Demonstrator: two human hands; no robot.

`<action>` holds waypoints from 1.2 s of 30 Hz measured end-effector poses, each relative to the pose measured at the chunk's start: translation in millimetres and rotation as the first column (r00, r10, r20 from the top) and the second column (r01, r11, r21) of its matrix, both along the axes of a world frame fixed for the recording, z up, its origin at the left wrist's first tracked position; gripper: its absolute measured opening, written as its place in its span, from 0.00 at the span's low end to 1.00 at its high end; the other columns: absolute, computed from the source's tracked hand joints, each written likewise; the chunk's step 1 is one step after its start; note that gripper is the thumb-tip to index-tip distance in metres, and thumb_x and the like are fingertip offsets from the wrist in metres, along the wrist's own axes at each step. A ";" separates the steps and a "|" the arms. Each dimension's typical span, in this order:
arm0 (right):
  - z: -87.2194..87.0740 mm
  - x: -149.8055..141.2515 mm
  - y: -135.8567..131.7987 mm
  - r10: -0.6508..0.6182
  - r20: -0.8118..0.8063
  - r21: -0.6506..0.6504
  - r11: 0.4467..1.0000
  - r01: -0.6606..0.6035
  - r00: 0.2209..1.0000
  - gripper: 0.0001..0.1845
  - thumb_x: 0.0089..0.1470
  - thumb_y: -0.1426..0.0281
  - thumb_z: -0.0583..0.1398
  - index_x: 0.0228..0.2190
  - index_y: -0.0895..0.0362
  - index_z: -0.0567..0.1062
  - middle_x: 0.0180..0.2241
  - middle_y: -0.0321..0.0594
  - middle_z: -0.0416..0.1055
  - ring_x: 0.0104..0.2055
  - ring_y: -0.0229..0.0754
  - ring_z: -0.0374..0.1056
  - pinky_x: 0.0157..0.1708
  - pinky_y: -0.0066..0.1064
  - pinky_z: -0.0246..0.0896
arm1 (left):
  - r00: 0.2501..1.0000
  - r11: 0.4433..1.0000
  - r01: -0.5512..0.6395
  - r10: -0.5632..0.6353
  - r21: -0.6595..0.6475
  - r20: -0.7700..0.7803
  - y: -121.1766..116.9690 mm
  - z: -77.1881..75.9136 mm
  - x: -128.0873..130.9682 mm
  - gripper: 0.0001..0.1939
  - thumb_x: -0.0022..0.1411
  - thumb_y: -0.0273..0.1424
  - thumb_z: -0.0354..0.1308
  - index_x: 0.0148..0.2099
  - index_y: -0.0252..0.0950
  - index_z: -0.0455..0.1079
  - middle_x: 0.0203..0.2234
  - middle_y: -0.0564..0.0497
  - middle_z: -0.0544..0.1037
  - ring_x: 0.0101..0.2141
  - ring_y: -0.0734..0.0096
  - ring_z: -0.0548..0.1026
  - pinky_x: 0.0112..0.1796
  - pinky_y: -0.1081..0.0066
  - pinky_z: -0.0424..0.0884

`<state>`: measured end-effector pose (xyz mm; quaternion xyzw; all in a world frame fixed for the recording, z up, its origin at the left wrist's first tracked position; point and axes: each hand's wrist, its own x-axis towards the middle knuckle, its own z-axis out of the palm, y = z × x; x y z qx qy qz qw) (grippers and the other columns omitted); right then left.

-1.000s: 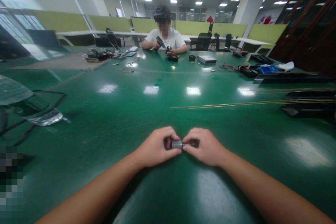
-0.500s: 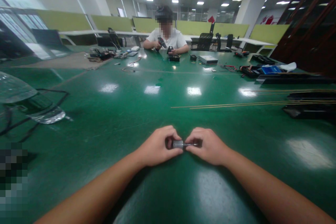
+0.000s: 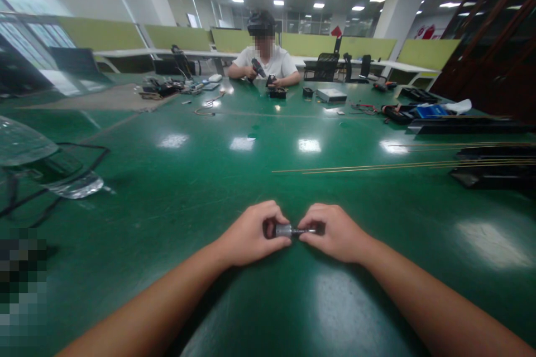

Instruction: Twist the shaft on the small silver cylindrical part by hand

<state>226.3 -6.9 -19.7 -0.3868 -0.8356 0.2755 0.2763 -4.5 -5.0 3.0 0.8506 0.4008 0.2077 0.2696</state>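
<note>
Low in the middle of the view, my left hand (image 3: 253, 234) is closed around a small silver metal cylinder (image 3: 283, 231), thumb below and fingers above. Out of the cylinder's right end runs a thin metal shaft (image 3: 306, 231), level and in line with it. My right hand (image 3: 333, 233) pinches this shaft between thumb and fingers, its fingertips a short gap away from the cylinder. My left palm hides the cylinder's far end. Both hands are just over the glossy green table (image 3: 201, 178).
A clear plastic bottle (image 3: 54, 164) lies on the left by a black cable. Thin brass-coloured rods (image 3: 377, 168) reach in from the right, near black profiles (image 3: 489, 175). Across the table a person (image 3: 264, 61) holds a power drill (image 3: 258, 67); a grey box (image 3: 331, 95) is nearby.
My right hand has shifted slightly right along the shaft, widening the gap to the cylinder. My left hand keeps its hold. The view has swung a little.
</note>
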 end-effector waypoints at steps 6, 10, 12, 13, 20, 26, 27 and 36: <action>2.1 2.6 0.6 -0.012 0.045 0.033 0.999 0.010 0.999 0.03 0.49 0.73 0.66 0.30 0.55 0.79 0.28 0.37 0.75 0.32 0.40 0.68 0.38 0.32 0.60 | 1.000 1.000 0.003 -0.003 -0.006 0.003 -0.1 -0.8 -0.1 0.09 0.55 0.32 0.66 0.37 0.35 0.72 0.29 0.53 0.71 0.30 0.71 0.70 0.32 0.73 0.63; 4.0 4.9 1.1 -0.019 0.051 0.036 0.999 0.017 0.999 0.04 0.48 0.73 0.67 0.30 0.55 0.79 0.28 0.36 0.75 0.32 0.39 0.69 0.39 0.33 0.59 | 1.000 1.000 0.004 -0.004 0.006 -0.011 0.0 -1.3 -0.8 0.09 0.55 0.32 0.66 0.38 0.35 0.72 0.29 0.53 0.71 0.30 0.71 0.70 0.32 0.73 0.63; 5.0 5.7 1.1 -0.020 0.054 0.026 0.999 0.019 0.998 0.04 0.48 0.73 0.67 0.30 0.55 0.79 0.28 0.35 0.75 0.32 0.39 0.69 0.38 0.33 0.59 | 1.000 1.000 0.007 -0.007 0.007 -0.005 0.0 -1.2 -1.0 0.09 0.55 0.32 0.66 0.38 0.35 0.72 0.29 0.53 0.70 0.30 0.71 0.69 0.32 0.73 0.63; 5.6 6.0 1.0 -0.021 0.055 0.020 1.000 0.020 0.998 0.04 0.48 0.73 0.67 0.29 0.55 0.79 0.27 0.35 0.75 0.32 0.39 0.69 0.38 0.32 0.59 | 1.000 1.000 0.007 -0.007 0.005 -0.003 -0.1 -1.1 -1.0 0.09 0.55 0.32 0.66 0.38 0.35 0.72 0.29 0.53 0.70 0.30 0.71 0.69 0.32 0.73 0.63; 8.4 7.8 0.3 -0.028 0.069 0.011 1.000 0.028 0.997 0.03 0.47 0.73 0.66 0.29 0.55 0.79 0.27 0.35 0.75 0.31 0.39 0.68 0.37 0.33 0.58 | 1.000 1.000 0.003 -0.003 -0.004 -0.010 -0.9 0.7 -1.0 0.09 0.56 0.32 0.65 0.37 0.35 0.71 0.29 0.53 0.70 0.30 0.71 0.69 0.32 0.73 0.62; 9.9 10.5 0.9 -0.030 0.086 -0.002 1.000 0.031 0.996 0.03 0.47 0.73 0.67 0.28 0.55 0.79 0.27 0.34 0.75 0.30 0.38 0.68 0.38 0.33 0.58 | 1.000 1.000 0.005 -0.005 -0.002 -0.022 -1.1 2.0 -1.0 0.09 0.55 0.32 0.66 0.38 0.35 0.72 0.29 0.53 0.70 0.30 0.70 0.69 0.32 0.73 0.62; 10.4 11.3 1.4 -0.031 0.087 -0.004 0.999 0.031 0.996 0.02 0.47 0.72 0.67 0.28 0.55 0.79 0.27 0.34 0.75 0.30 0.38 0.68 0.37 0.32 0.59 | 1.000 1.000 0.007 -0.007 -0.001 -0.020 -1.0 1.6 -1.2 0.09 0.55 0.32 0.66 0.38 0.34 0.72 0.29 0.53 0.70 0.30 0.70 0.69 0.32 0.73 0.62; 12.3 16.8 4.5 -0.019 0.097 -0.054 0.998 0.025 0.995 0.03 0.46 0.73 0.66 0.28 0.57 0.80 0.26 0.36 0.74 0.29 0.37 0.68 0.32 0.29 0.60 | 1.000 1.000 0.007 -0.007 -0.020 -0.010 -0.8 -0.9 -1.3 0.10 0.56 0.33 0.66 0.38 0.34 0.72 0.29 0.53 0.70 0.30 0.71 0.69 0.32 0.73 0.62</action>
